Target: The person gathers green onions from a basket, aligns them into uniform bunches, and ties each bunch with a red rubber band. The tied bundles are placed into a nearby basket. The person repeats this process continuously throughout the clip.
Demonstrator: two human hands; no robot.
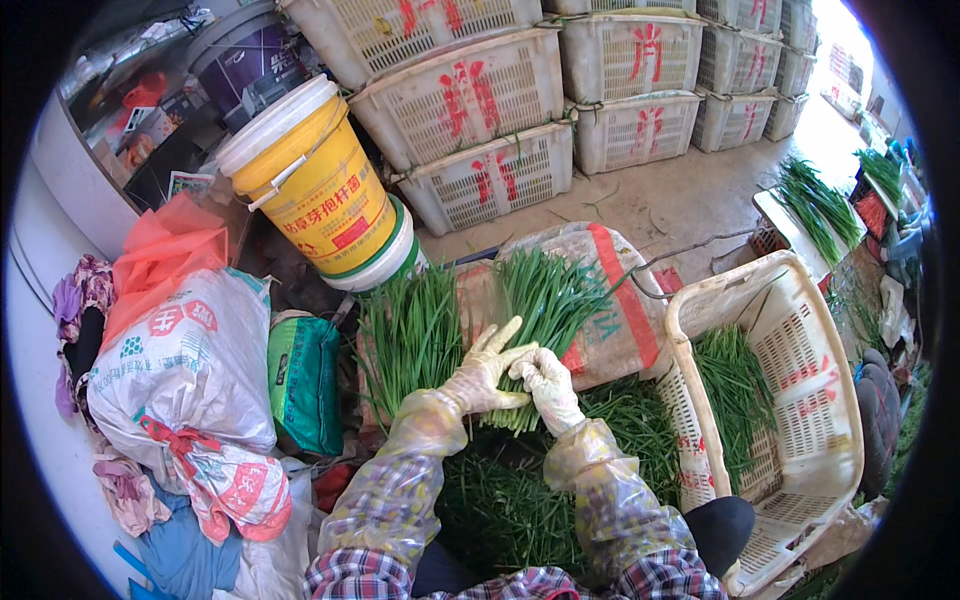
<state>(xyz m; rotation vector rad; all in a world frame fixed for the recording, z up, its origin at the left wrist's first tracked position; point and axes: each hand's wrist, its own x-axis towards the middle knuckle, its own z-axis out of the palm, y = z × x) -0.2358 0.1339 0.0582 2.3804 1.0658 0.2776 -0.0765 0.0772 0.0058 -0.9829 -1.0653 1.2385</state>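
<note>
My left hand (489, 373), in a pale glove, rests with fingers spread on the lower part of a bundle of long green leaves (551, 300) that look like Chinese chives. Beside it, at the bundle's cut ends, my gloved right hand (551, 388) has its fingers curled together. Whether it pinches any stalks is hidden. A second bunch of leaves (412, 337) lies to the left. Both bunches lie on a woven plastic sack surface (634, 274) with a red stripe. Loose green leaves (502, 510) are heaped below my hands, between my forearms.
To my right stands a white plastic crate (716, 435) with leaves (731, 397) inside. A yellow bucket (322, 195) stands at the back left, near stacked crates (465, 97). Stuffed sacks (187, 367) and a green package (304, 382) are at left. More leaves (814, 202) lie far right.
</note>
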